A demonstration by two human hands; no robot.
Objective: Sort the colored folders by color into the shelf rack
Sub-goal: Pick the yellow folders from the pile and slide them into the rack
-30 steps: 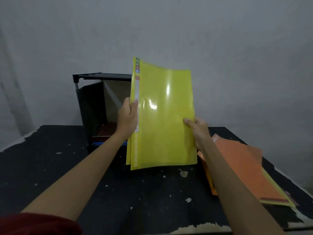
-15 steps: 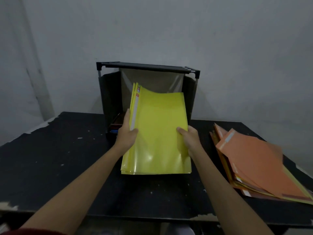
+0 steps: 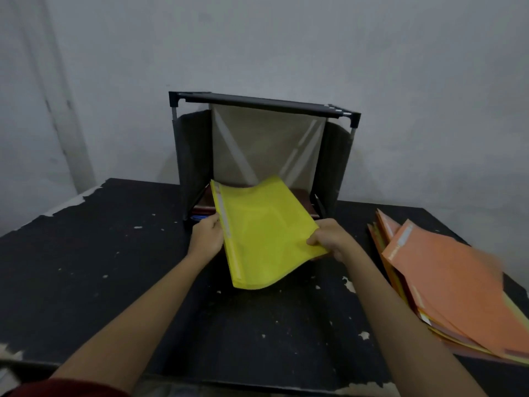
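- Tipped down from the near-upright stand of half a second ago, the yellow glossy plastic folders (image 3: pixel 266 233) now lie at a low slant, their far end pushed into the mouth of the black-framed fabric shelf rack (image 3: pixel 257 103).
- How many yellow folders make up the bundle cannot be told.
- The person's left hand (image 3: pixel 206 239) grips the bundle's spine edge, fingers curled round it; the right hand (image 3: pixel 333 239) pinches the opposite edge, thumb on top.
- The near corner of the bundle sags toward the table, free of both hands.
- Inside the rack, dark red flat folders (image 3: pixel 204 203) lie under the yellow ones, and a blue folder edge (image 3: pixel 200 217) shows on the level below, just beside the left hand.
- The rack stands at the back of a black painted table (image 3: pixel 114 253), its surface chipped and flecked with pale spots, the paint worn away along the edges.
- A fanned stack of orange card folders (image 3: pixel 458 287), with yellow edges showing beneath, rests on the table's right side, well apart from the rack.
- Behind it all rises a bare grey-white wall (image 3: pixel 286 47).
- A dark red sleeve (image 3: pixel 71 389) shows at the bottom left.
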